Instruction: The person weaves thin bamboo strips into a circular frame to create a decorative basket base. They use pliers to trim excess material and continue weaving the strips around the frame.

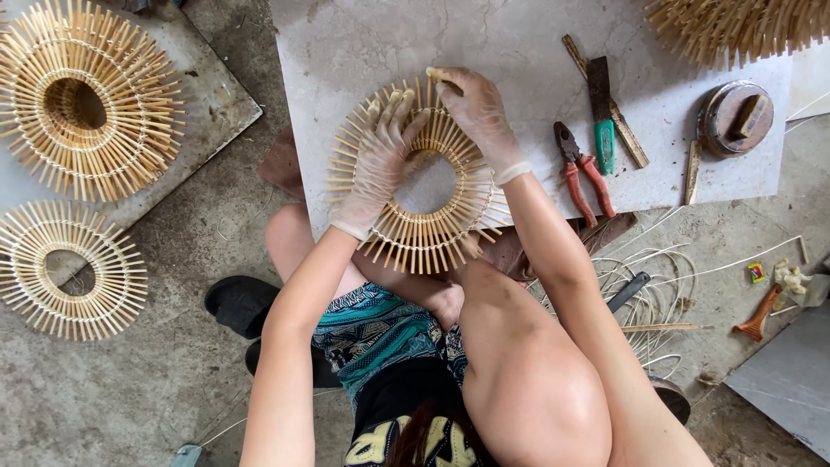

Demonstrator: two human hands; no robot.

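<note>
Nearest the camera, the person sits low with bare knees drawn up and dark slippers (238,303) on the concrete floor (156,389), both forearms reaching forward to a pale stone worktop (346,52). At the worktop's near edge lies a rattan sunburst ring (428,233) – short sticks fanned around an open centre, its lower sticks jutting past the edge over the knees. The gloved left hand (380,160) lies spread on the ring's left side, fingers apart and pressing flat. The gloved right hand (475,117) is closed on the ring's far rim, fingertips pinched around a stick end at the top.

Right of the ring, on the same worktop, rest red-handled pliers (581,169), then a green-handled knife (602,117) lying across a wooden strip, and near the right edge a round metal tin (735,117). Below the worktop's right side, loose rattan strands (657,285) coil on the floor.

Off to the left, a finished ring (69,268) lies on the floor, and beyond it a stack of rings (86,99) sits on a grey slab – another bundle shows at the far right corner
</note>
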